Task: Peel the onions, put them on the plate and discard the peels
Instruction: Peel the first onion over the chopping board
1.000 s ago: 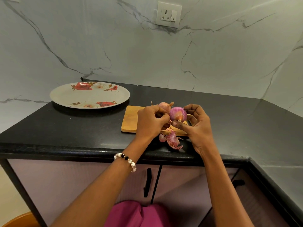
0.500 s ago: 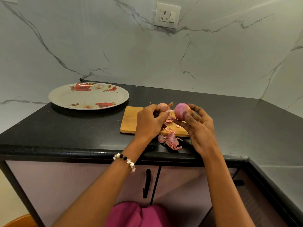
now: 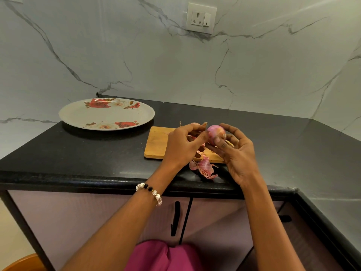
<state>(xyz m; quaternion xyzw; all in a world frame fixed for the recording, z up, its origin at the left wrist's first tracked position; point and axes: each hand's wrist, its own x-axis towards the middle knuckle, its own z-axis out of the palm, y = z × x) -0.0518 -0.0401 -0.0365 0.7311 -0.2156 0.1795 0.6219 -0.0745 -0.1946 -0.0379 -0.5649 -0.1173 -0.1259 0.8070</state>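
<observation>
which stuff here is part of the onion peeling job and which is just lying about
Part of the job:
- onion held by the right hand
- left hand picking at its skin
- second onion
- peels
- plate
- cutting board

Just there:
- wall socket
- bracelet

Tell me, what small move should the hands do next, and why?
Probably the left hand should pull off the last skin where its fingers meet the onion, which the right hand holds above the board. The onion looks almost bare, and the plate holds none yet.
</observation>
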